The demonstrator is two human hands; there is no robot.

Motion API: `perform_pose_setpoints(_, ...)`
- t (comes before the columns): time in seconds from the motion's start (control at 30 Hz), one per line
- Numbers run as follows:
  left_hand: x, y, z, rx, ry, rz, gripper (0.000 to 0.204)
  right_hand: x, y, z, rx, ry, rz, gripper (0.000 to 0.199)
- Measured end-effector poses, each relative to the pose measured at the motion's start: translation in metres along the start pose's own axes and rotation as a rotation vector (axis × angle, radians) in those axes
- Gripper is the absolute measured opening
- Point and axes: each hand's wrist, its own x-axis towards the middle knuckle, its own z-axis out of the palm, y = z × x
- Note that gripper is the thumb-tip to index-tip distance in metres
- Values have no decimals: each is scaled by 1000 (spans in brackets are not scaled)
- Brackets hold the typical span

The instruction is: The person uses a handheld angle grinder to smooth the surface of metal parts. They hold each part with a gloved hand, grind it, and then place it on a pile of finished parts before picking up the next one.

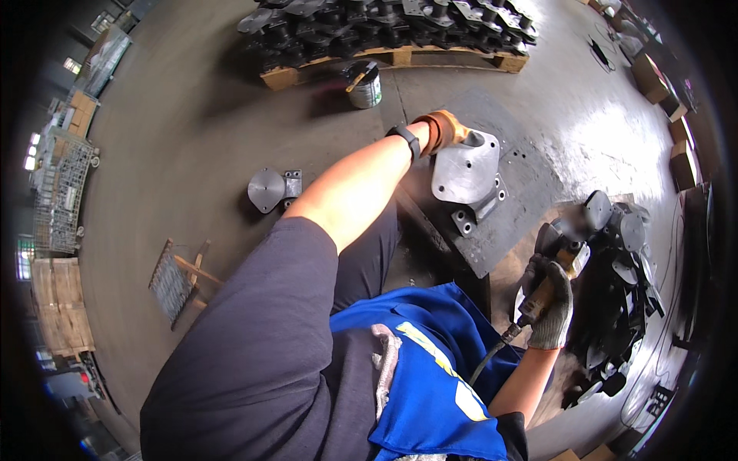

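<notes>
My left hand (448,131), in an orange glove, grips the far edge of a grey metal bracket (463,170). This bracket has a flat, rounded plate with holes and a smaller drilled foot below it. It rests on a dark steel worktable (523,165). Off to the right, my gray-gloved right hand (552,307) is wrapped round a yellow angle grinder (540,298). The grinder's front end is blurred and stands apart from the bracket. A cable (492,359) runs from its rear toward my blue apron (423,369).
Many dark brackets (626,284) are heaped at the right. More lie on a wooden pallet (400,57) at the back, with a paint can (367,92) and brush before it. On the left floor are another bracket (267,190), a stool (172,284) and a wire cage (58,188).
</notes>
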Motion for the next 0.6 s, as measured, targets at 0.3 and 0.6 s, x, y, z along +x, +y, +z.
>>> perform_pose_setpoints(0.3,-156,-13,-100,-46,483,-335,45,2,7,-1,-130,14,81,37)
perform_pose_setpoints(0.6,-138,-156,-90,39,431,-619,52,-4,9,4,-105,81,102,39)
